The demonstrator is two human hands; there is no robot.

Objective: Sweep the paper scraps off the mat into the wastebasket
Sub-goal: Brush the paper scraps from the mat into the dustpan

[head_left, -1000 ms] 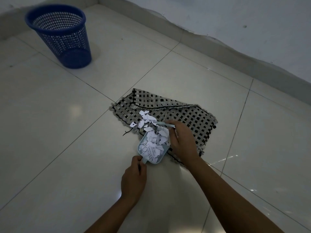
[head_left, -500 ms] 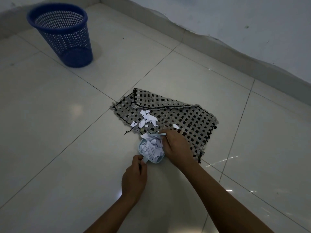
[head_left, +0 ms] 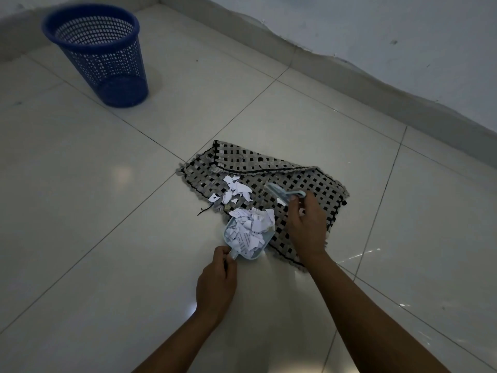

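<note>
Our left hand (head_left: 216,285) grips the dustpan (head_left: 246,239) handle at the mat's (head_left: 309,189) near edge; our right hand (head_left: 305,224) clutches the brush (head_left: 282,193) over the mat. Scraps (head_left: 236,191) lie on the mat's left part, the wastebasket (head_left: 99,52) well away.

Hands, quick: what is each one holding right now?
Left hand: closed on the handle of the dustpan, which is full of paper scraps.
Right hand: closed on the small brush, over the mat.
</note>
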